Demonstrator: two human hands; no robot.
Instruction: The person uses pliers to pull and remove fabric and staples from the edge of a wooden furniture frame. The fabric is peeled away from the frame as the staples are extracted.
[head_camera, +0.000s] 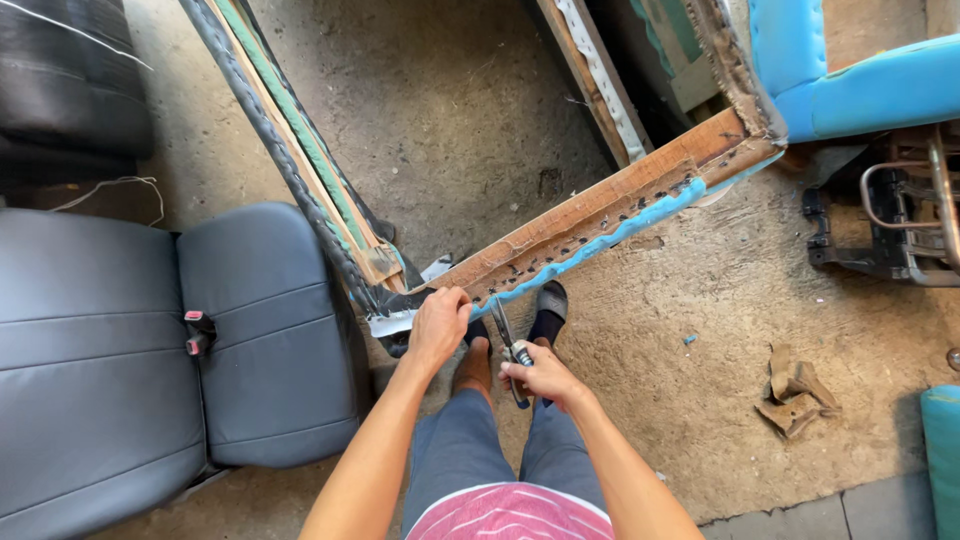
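Concrete floor workshop. Near, right hand (545, 377) wraps its fingers round pliers (510, 345), tips at the blue fabric edge (610, 235). Left hand (437, 325) grips the wooden frame rail (600, 205); I'd brace it firmly. Far right sits blue upholstery (850, 80); grey seat (150, 340) left.
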